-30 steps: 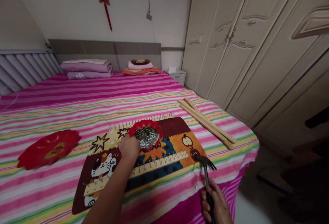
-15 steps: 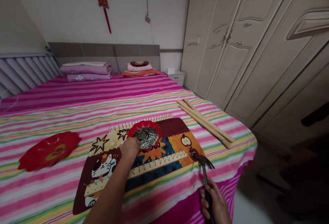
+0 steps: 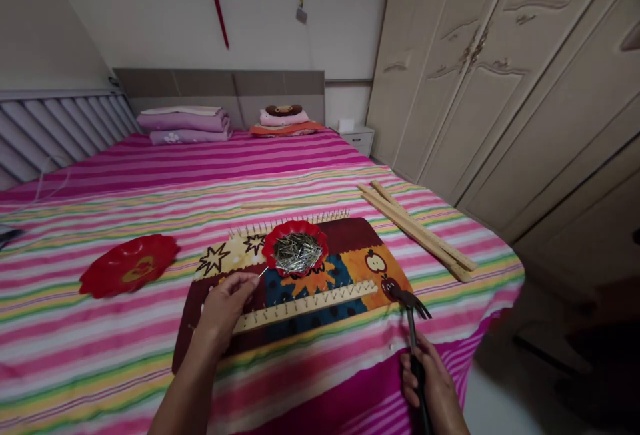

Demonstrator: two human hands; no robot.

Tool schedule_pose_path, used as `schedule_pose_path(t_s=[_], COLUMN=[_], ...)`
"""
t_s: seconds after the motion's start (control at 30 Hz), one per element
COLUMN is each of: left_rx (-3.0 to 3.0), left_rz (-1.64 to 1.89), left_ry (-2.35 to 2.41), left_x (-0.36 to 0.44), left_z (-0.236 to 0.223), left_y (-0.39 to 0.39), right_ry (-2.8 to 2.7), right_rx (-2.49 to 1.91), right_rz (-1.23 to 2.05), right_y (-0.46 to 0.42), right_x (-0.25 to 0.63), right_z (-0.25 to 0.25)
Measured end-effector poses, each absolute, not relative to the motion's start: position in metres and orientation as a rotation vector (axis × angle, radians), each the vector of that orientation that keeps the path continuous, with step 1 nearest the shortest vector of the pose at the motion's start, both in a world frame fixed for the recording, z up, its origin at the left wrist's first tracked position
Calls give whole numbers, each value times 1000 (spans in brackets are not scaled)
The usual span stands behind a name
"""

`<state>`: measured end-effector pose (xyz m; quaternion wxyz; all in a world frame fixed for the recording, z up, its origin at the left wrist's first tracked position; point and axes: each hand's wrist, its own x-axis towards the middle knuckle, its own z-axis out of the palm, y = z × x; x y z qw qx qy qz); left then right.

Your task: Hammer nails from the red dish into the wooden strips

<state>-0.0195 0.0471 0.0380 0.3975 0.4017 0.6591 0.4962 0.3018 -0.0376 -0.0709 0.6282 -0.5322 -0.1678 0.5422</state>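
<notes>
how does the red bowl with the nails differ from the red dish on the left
The red bowl holds a heap of metal nails, while the red dish shows a gold-coloured mark on its surface.
The bowl sits on the patterned mat; the dish lies on the striped cloth.
The dish looks wider in the picture than the bowl.
Both are red with wavy edges.
</notes>
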Motion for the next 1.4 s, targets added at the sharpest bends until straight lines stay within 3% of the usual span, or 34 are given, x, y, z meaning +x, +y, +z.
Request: schedule_pose_path(t_s=[0.5,0.87,1.4], left_rx=[579,565,616], left_rz=[1186,1372,1322], left_ry=[1561,1587,1653], left_x=[-51,-44,-41], left_z=[15,1,-8], left_y=[-38,-21,-10], right_ry=[-389,-384,-385], right_rx=[-1248,-1253,-1258], right_rz=[1252,1256,1252], right_y=[-40,-39,-40], right_x=[302,301,300], right_z=[-64,-62,-60])
